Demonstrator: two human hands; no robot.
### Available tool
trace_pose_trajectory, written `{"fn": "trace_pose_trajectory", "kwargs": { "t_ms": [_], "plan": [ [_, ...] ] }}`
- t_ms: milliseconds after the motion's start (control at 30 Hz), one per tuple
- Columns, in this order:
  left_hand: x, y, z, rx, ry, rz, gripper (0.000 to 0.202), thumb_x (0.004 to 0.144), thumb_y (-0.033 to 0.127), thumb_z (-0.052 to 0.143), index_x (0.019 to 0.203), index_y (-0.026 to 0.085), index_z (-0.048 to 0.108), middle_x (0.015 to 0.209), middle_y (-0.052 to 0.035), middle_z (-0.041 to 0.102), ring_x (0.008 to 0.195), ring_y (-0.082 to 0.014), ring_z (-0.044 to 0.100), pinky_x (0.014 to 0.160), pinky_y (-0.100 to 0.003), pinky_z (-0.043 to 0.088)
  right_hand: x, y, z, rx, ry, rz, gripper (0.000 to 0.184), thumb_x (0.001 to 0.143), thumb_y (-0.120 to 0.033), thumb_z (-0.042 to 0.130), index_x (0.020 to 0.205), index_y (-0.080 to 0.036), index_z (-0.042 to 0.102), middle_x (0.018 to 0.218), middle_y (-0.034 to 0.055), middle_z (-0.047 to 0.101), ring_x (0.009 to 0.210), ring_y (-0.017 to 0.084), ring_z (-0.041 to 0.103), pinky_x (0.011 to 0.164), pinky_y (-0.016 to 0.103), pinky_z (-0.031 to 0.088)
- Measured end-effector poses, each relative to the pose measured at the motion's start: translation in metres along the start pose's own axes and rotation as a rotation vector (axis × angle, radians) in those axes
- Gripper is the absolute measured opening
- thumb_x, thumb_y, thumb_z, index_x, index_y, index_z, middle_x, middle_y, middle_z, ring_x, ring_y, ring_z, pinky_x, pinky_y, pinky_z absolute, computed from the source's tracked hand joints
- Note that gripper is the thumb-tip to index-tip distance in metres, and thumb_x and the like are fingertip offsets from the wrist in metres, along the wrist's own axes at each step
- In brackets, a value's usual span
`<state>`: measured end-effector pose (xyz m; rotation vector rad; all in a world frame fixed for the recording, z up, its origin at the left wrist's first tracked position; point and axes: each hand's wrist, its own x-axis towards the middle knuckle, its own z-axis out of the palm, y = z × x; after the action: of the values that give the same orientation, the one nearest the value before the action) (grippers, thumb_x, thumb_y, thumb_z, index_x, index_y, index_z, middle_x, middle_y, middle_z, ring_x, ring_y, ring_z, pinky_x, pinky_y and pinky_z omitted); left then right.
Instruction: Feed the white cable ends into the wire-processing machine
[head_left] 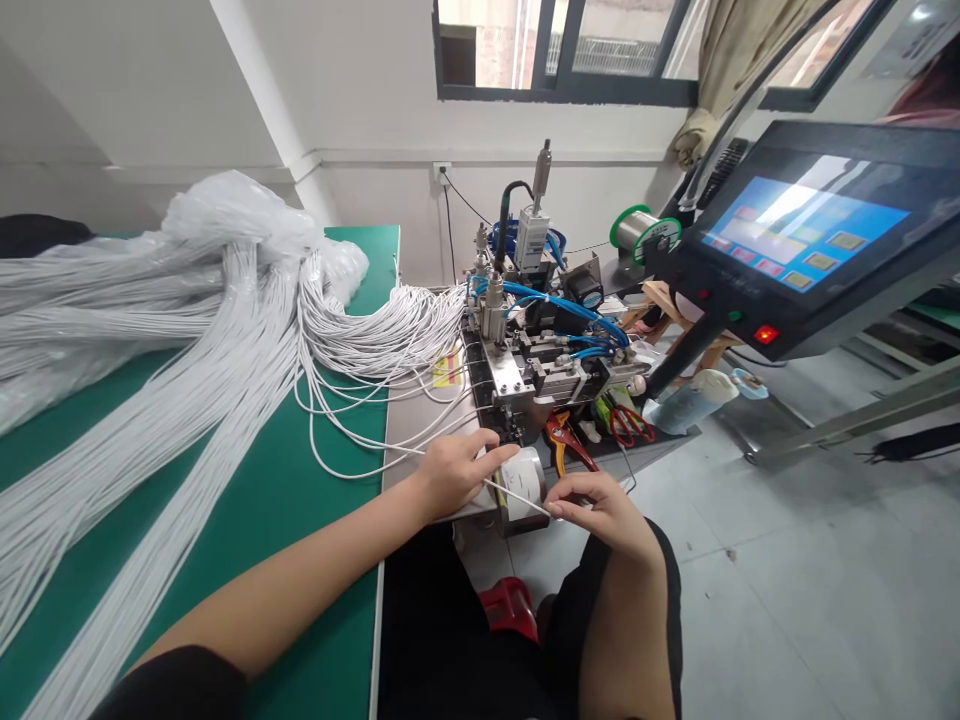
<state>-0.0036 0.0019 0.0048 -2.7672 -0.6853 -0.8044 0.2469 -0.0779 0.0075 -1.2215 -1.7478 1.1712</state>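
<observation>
Bundles: many white cables (165, 400) lie across the green worktop (300, 490) on my left, partly under clear plastic wrap (225, 205); I can't tell whether these are worked or waiting.
Loops: a thick fan of cable loops (390, 340) curves from the bundles to the edge of the machine (510, 365), so I judge plenty is gathered there.
Left fingers: my left fingers (495, 459) are curled round one white cable, in front of the machine.
Single cable: the white cable (521, 497) stretches between my hands, over a cylinder with a white label (525, 472); it is apart from the loops here, and I can't make out whether its tip is finished.
Right fingers: my right fingers (581, 484) pinch it near its end.
Pliers: the red-handled pliers (574, 445) lie beyond, untouched.
Screen: the control screen (806, 230) is lit; I can't read a count there.
Progress: one cable in hand, I judge, its handling unfinished.
</observation>
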Motion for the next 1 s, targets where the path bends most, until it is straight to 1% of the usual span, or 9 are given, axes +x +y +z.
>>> {"fn": "trace_pose_trajectory", "kwargs": {
  "t_ms": [133,200,267,333,467,533,633,800,1000],
  "plan": [
    [0.000,0.000,0.001,0.010,-0.001,-0.008,0.034,0.091,0.018,0.044,0.119,0.025,0.062,0.098,-0.0051,0.063,0.069,-0.0117,0.059,0.063,-0.023,0.046,-0.001,0.000,0.000,0.036,-0.097,-0.041,0.028,0.084,-0.043,0.065,0.076,-0.017,0.072,0.070,0.0054,0.069,0.065,0.017,0.060,0.059,0.027,0.043],
    [0.000,0.000,0.001,0.003,0.005,-0.009,0.034,0.091,0.020,0.044,0.119,0.025,0.062,0.097,-0.0053,0.064,0.070,-0.0121,0.060,0.063,-0.023,0.047,-0.002,0.001,0.000,0.019,-0.102,-0.041,0.026,0.082,-0.042,0.068,0.074,-0.017,0.071,0.069,0.0046,0.068,0.063,0.016,0.058,0.057,0.026,0.042],
    [0.001,0.000,0.000,-0.007,0.002,0.014,0.034,0.091,0.022,0.043,0.119,0.024,0.062,0.095,-0.0050,0.065,0.069,-0.0124,0.060,0.061,-0.023,0.047,-0.002,0.003,0.001,0.029,-0.042,-0.021,0.025,0.084,-0.039,0.067,0.073,-0.017,0.071,0.067,0.0037,0.067,0.062,0.015,0.057,0.057,0.025,0.041],
    [0.003,0.002,-0.002,-0.015,0.002,0.048,0.031,0.092,0.026,0.044,0.117,0.024,0.062,0.090,-0.0040,0.065,0.068,-0.0122,0.060,0.060,-0.024,0.046,0.000,0.006,0.003,0.080,0.095,0.011,0.024,0.086,-0.037,0.065,0.074,-0.018,0.070,0.067,0.0029,0.066,0.063,0.015,0.057,0.059,0.025,0.042],
    [0.006,0.005,-0.007,-0.041,0.043,0.121,0.031,0.094,0.039,0.044,0.112,0.022,0.063,0.081,-0.0027,0.065,0.066,-0.0120,0.060,0.058,-0.024,0.043,0.008,0.013,0.012,0.217,0.345,0.058,0.018,0.081,-0.037,0.070,0.079,-0.019,0.069,0.068,0.0005,0.064,0.061,0.013,0.055,0.057,0.024,0.042],
    [0.007,0.005,-0.007,-0.039,0.058,0.120,0.028,0.096,0.035,0.043,0.110,0.021,0.063,0.076,-0.0015,0.064,0.063,-0.0115,0.058,0.056,-0.024,0.040,0.014,0.015,0.018,0.280,0.421,0.052,0.018,0.081,-0.037,0.070,0.079,-0.019,0.070,0.068,0.0001,0.064,0.059,0.012,0.054,0.056,0.024,0.042],
    [0.007,0.006,-0.006,-0.011,0.056,0.083,0.023,0.097,0.027,0.043,0.106,0.019,0.063,0.071,0.0001,0.062,0.060,-0.0111,0.056,0.056,-0.026,0.036,0.025,0.015,0.028,0.339,0.528,0.030,0.019,0.083,-0.037,0.067,0.079,-0.019,0.070,0.071,0.0007,0.066,0.064,0.013,0.057,0.061,0.024,0.044],
    [0.009,0.005,-0.004,0.040,0.047,0.010,0.020,0.096,0.023,0.044,0.101,0.019,0.064,0.072,-0.0004,0.062,0.065,-0.0132,0.056,0.063,-0.030,0.035,0.041,0.011,0.041,0.307,0.625,0.003,0.018,0.086,-0.036,0.064,0.087,-0.020,0.072,0.078,0.0023,0.070,0.074,0.016,0.062,0.069,0.026,0.047],
    [0.007,0.002,0.005,0.046,0.014,-0.169,0.019,0.095,0.018,0.045,0.094,0.019,0.063,0.077,-0.0017,0.064,0.074,-0.0153,0.057,0.072,-0.032,0.034,0.052,0.009,0.043,0.291,0.576,-0.005,0.021,0.088,-0.037,0.061,0.094,-0.020,0.072,0.079,0.0033,0.070,0.077,0.017,0.062,0.073,0.027,0.047]
  ]
}}
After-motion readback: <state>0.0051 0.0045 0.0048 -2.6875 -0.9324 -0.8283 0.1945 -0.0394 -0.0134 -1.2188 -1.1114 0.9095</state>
